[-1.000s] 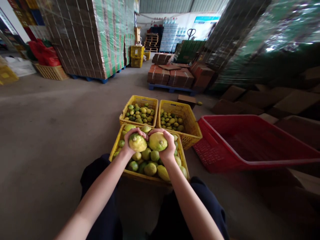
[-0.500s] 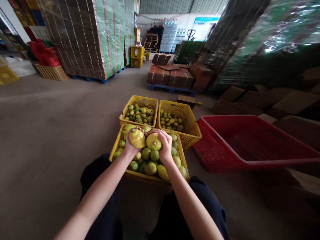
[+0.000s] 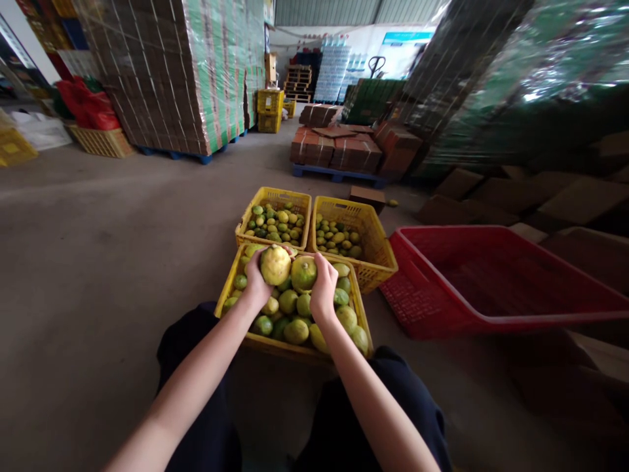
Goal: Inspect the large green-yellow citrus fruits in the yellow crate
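Observation:
My left hand (image 3: 255, 282) grips a large yellow citrus fruit (image 3: 275, 264). My right hand (image 3: 324, 288) grips a yellow-green citrus fruit (image 3: 303, 273) right beside it. Both fruits hover over the far half of the near yellow crate (image 3: 230, 275), which is heaped with green and yellow fruits. The two held fruits almost touch each other. Behind it stand two more yellow crates side by side, the left crate (image 3: 268, 196) and the right crate (image 3: 378, 242), each holding several smaller fruits.
A big empty red crate (image 3: 491, 314) lies tilted on the floor to my right. Flat cartons on a blue pallet (image 3: 339, 174) sit further back. A tall wrapped carton stack (image 3: 167, 72) stands at the back left. My dark-trousered knees flank the near crate.
Both hands have carried their fruits away from me, toward the far end of the near crate. The fruits have also turned in my grip.

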`<state>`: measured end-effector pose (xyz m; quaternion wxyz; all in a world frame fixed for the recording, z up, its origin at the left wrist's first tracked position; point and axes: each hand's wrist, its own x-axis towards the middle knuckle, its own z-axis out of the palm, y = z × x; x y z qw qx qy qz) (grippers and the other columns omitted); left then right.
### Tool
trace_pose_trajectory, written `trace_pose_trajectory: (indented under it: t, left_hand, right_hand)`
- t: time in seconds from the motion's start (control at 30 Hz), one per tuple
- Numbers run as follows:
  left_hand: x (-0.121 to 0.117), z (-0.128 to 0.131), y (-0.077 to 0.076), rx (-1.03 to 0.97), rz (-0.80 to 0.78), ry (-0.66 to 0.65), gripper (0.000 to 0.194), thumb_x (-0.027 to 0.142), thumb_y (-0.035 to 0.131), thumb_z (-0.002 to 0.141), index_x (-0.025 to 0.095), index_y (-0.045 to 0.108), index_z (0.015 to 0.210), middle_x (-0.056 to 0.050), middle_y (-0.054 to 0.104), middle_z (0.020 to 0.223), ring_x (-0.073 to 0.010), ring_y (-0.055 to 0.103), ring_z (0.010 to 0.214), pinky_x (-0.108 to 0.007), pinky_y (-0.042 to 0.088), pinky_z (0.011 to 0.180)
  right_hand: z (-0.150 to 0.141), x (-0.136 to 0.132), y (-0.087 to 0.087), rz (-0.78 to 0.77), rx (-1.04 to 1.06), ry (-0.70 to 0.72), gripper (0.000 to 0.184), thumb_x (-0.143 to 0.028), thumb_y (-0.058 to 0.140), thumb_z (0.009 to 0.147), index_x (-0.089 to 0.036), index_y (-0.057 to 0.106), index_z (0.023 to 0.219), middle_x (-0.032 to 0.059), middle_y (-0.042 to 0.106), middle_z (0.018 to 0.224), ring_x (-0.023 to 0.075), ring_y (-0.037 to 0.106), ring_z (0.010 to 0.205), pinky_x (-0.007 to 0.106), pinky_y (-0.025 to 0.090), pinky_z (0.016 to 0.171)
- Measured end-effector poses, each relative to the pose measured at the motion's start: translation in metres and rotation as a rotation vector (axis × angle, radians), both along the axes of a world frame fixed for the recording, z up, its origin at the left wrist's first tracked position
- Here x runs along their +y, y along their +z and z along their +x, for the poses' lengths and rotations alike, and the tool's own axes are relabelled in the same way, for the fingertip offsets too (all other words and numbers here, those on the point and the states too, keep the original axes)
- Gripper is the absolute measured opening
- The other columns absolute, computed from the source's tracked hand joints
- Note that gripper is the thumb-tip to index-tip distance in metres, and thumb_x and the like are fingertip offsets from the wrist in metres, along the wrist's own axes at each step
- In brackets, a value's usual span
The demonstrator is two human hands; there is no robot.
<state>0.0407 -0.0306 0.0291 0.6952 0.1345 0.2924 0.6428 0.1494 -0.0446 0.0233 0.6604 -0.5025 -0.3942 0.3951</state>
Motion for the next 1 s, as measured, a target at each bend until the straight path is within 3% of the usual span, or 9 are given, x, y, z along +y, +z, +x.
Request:
trace_pose_trajectory:
  t: [0.17, 0.33, 0.57, 0.77, 1.0]
  left_hand:
    - [0.002, 0.0, -0.009, 0.129, 0.121, 0.006, 0.029, 0.041, 0.052, 0.077, 0.022, 0.071, 0.068, -0.009, 0.08, 0.086, -0.03, 0.073, 0.112, -0.039, 0.059, 0.098]
    - [0.004, -0.003, -0.014, 0.329, 0.207, 0.142, 0.031, 0.041, 0.055, 0.076, 0.02, 0.078, 0.071, -0.008, 0.08, 0.086, -0.0273, 0.075, 0.1, -0.037, 0.055, 0.102]
    - [0.0, -0.011, -0.012, 0.544, 0.251, 0.219, 0.03, 0.038, 0.055, 0.081, 0.021, 0.077, 0.068, -0.007, 0.08, 0.083, -0.0262, 0.075, 0.093, -0.037, 0.054, 0.099]
    - [-0.008, -0.018, -0.006, 0.582, 0.285, 0.232, 0.027, 0.026, 0.059, 0.084, 0.024, 0.077, 0.064, -0.003, 0.08, 0.08, -0.0236, 0.074, 0.091, -0.03, 0.053, 0.094]
    - [-0.011, -0.024, -0.002, 0.592, 0.3, 0.197, 0.026, 0.016, 0.062, 0.081, 0.022, 0.076, 0.061, -0.004, 0.079, 0.075, -0.0246, 0.074, 0.089, -0.029, 0.052, 0.09]
  right_hand:
    - [0.004, 0.002, -0.002, -0.037, -0.011, -0.031, 0.044, -0.066, 0.06, 0.074, -0.023, 0.058, 0.064, 0.0007, 0.061, 0.064, 0.0215, 0.056, 0.07, 0.035, 0.049, 0.072]
    - [0.009, 0.002, -0.004, -0.036, -0.15, -0.04, 0.043, -0.065, 0.058, 0.076, -0.023, 0.059, 0.065, 0.0018, 0.062, 0.069, 0.0217, 0.055, 0.071, 0.036, 0.047, 0.074]
    - [0.006, -0.001, -0.004, -0.022, -0.251, -0.022, 0.047, -0.068, 0.057, 0.08, -0.023, 0.057, 0.065, 0.0005, 0.058, 0.064, 0.0211, 0.05, 0.068, 0.036, 0.044, 0.069]
    - [0.007, -0.002, -0.006, -0.006, -0.355, -0.011, 0.05, -0.068, 0.056, 0.086, -0.024, 0.055, 0.061, -0.0005, 0.055, 0.06, 0.0197, 0.047, 0.066, 0.034, 0.042, 0.065]
    - [0.013, -0.003, -0.002, -0.015, -0.466, 0.032, 0.052, -0.072, 0.057, 0.083, -0.025, 0.057, 0.059, -0.0015, 0.049, 0.054, 0.0192, 0.043, 0.06, 0.034, 0.037, 0.061]
